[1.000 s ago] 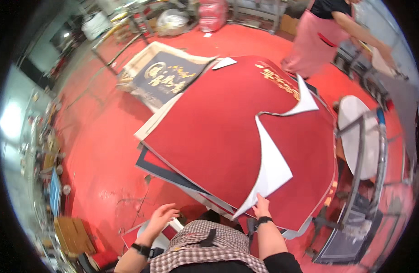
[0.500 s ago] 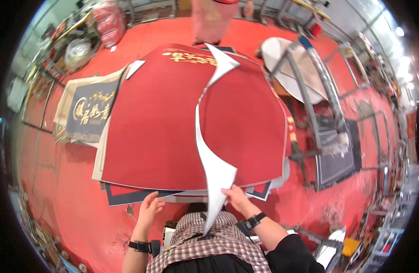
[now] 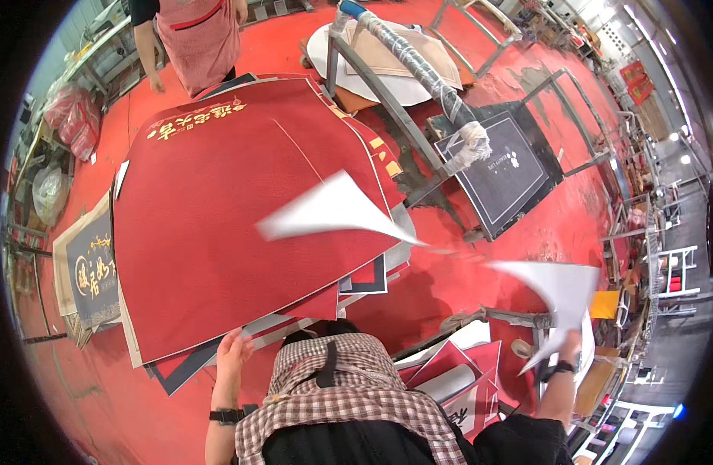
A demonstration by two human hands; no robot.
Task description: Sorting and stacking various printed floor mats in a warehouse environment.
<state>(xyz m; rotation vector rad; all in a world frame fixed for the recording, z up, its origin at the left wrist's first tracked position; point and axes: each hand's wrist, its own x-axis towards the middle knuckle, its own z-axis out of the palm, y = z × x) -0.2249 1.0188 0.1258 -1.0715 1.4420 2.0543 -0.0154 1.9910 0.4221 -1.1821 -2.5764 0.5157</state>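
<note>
A large red mat (image 3: pixel 240 225) with gold lettering at its far end tops a stack of mats in front of me. By the stack's near edge is my left hand (image 3: pixel 232 353), its fingers apart and nothing in them; whether it touches the edge I cannot tell. Out to the right, my right hand (image 3: pixel 569 349) is closed on a long white offcut (image 3: pixel 565 287) with wide ends and a thin twisted middle. The offcut's far end (image 3: pixel 333 205) trails in the air over the right part of the red mat.
A metal frame wrapped in clear film (image 3: pixel 418 66) stands right of the stack, beside a dark framed mat (image 3: pixel 499 167). Cut red and white pieces (image 3: pixel 457 372) lie by my right side. At the far left stands a co-worker in a pink apron (image 3: pixel 197 43).
My right hand has swung far to the right, dragging the white offcut off the middle of the red mat. My view has turned right. The left hand remains beside the stack's near edge.
</note>
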